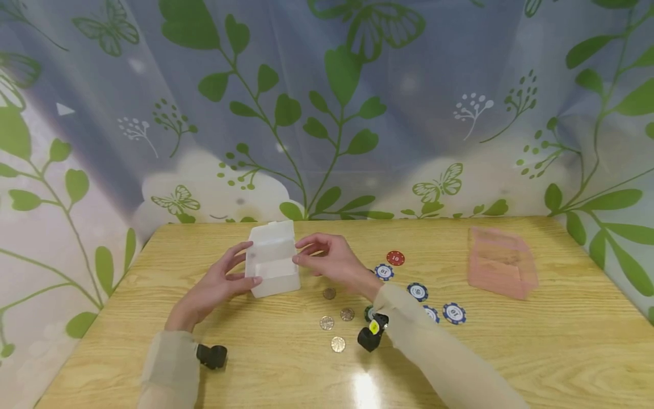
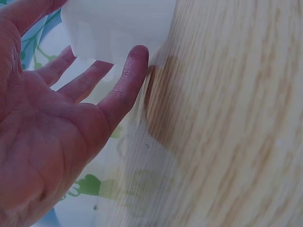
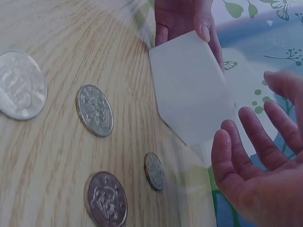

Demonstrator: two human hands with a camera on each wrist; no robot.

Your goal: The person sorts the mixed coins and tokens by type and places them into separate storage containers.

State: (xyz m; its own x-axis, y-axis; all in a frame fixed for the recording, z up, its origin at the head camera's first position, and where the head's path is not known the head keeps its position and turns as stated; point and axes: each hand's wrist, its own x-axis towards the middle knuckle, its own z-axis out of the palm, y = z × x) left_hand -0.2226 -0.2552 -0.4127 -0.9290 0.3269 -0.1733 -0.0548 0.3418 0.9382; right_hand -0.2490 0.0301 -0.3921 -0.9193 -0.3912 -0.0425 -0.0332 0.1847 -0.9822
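Note:
A white plastic box (image 1: 276, 284) stands on the wooden table with its lid raised at the back. My left hand (image 1: 217, 284) holds the box by its left side, thumb at the front left corner and fingers along the left edge. In the left wrist view, the fingers of the left hand (image 2: 61, 123) reach around the white box (image 2: 118, 28). On the other side, my right hand (image 1: 329, 258) has its fingertips right at the box's right edge. The right wrist view shows this right hand (image 3: 265, 161) with fingers spread and loosely bent, holding nothing.
Several coins (image 1: 338, 344) lie in front of the box to its right. Beyond the right forearm are several blue-and-white poker chips (image 1: 454, 313) and a red chip (image 1: 395, 258). A pink mesh pouch (image 1: 480, 275) lies at the right. A leaf-patterned curtain (image 1: 409, 113) hangs behind the table.

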